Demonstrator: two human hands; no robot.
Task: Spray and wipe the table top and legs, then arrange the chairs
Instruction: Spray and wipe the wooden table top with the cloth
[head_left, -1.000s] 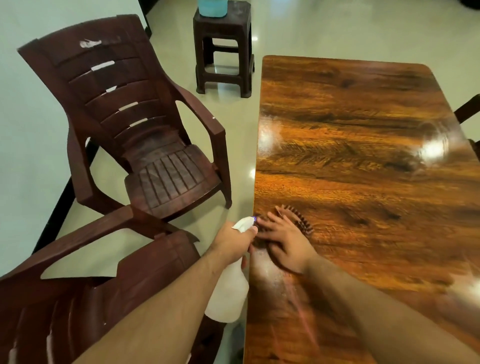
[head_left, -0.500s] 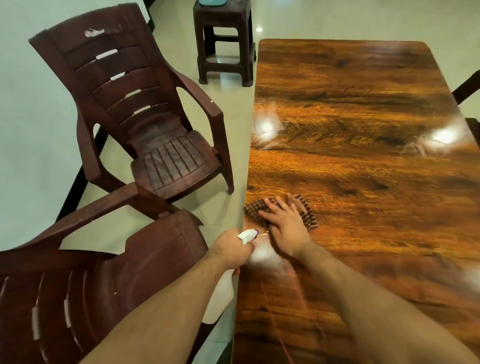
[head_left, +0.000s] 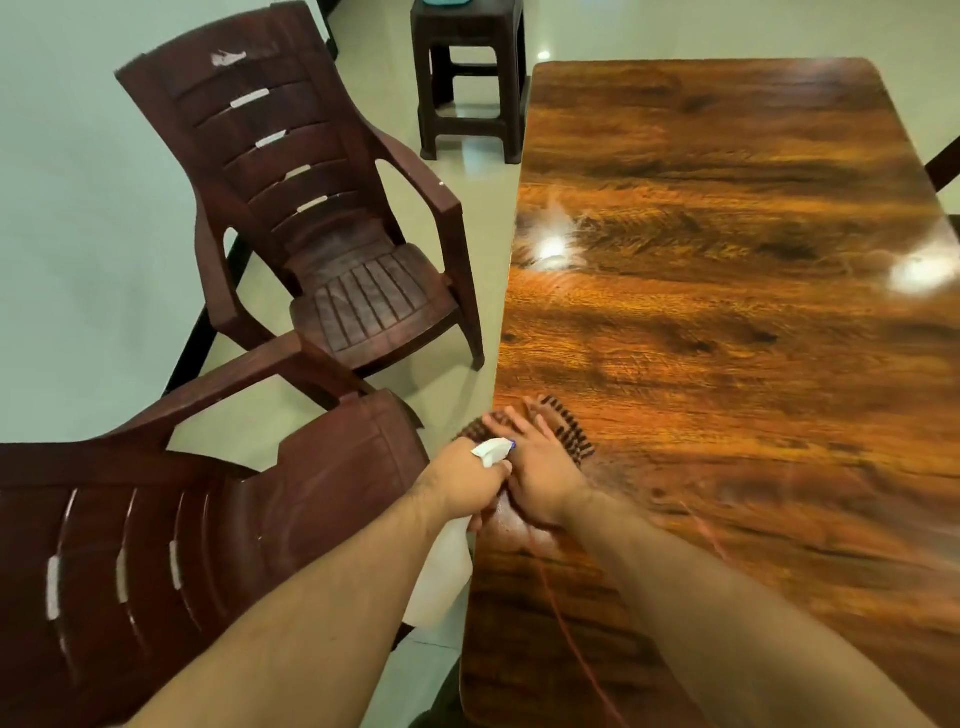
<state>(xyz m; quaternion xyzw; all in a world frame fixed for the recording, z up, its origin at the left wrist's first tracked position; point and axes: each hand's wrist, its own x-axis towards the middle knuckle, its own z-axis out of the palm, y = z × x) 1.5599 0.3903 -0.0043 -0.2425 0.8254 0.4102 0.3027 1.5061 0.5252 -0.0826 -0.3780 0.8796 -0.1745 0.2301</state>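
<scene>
**Table top** (head_left: 727, 270): glossy wood-grain surface, running near to far along the right of the scene.

**Right hand** (head_left: 540, 470): laid flat with the fingers straight and spread. It presses a dark checked cloth (head_left: 574, 439) onto the table at the left edge, toward the near end. The cloth shows on both sides of the fingers. Whether it overhangs the edge cannot be told.

**Left hand** (head_left: 465, 480): fingers curled round the neck of a white spray bottle (head_left: 440, 577), just beside the table's left edge and close against the right hand. The nozzle points toward the table. The bottle's body hangs below the hand, off the table.

**Chairs:** two dark brown plastic armchairs stand left of the table.
- The near armchair (head_left: 208, 545) lies under the left forearm.
- The far armchair (head_left: 343, 244) is angled toward the table and stands apart from it.

**Other items:**
- A dark plastic stool (head_left: 470, 98) stands by the table's far left corner.
- Part of another chair (head_left: 946, 166) shows at the right edge.
</scene>
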